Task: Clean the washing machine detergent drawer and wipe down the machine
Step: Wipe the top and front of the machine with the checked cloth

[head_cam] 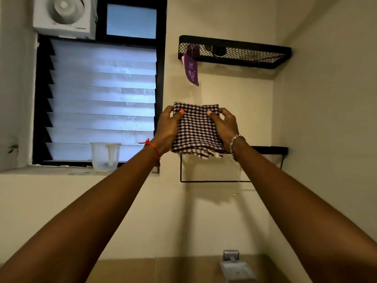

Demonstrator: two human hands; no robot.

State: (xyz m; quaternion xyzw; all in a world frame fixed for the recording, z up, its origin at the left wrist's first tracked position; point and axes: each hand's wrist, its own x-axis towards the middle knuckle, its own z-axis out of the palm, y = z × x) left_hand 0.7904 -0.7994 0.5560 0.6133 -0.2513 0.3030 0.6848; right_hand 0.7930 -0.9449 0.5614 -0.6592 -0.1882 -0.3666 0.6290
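A folded dark-and-white checked cloth (196, 129) is held up against the cream wall, just above a black wire shelf (271, 149). My left hand (166, 129) grips its left edge with the thumb on the front. My right hand (223, 125) grips the right edge the same way. Both arms reach up and forward. The washing machine and its detergent drawer are not in view.
A higher black mesh shelf (234, 51) has a purple packet (191, 68) hanging from its left end. A louvred window (102, 99) is on the left, with a clear plastic cup (105, 157) on its sill and a white fan (65, 15) above. A metal fitting (234, 266) sits low on the wall.
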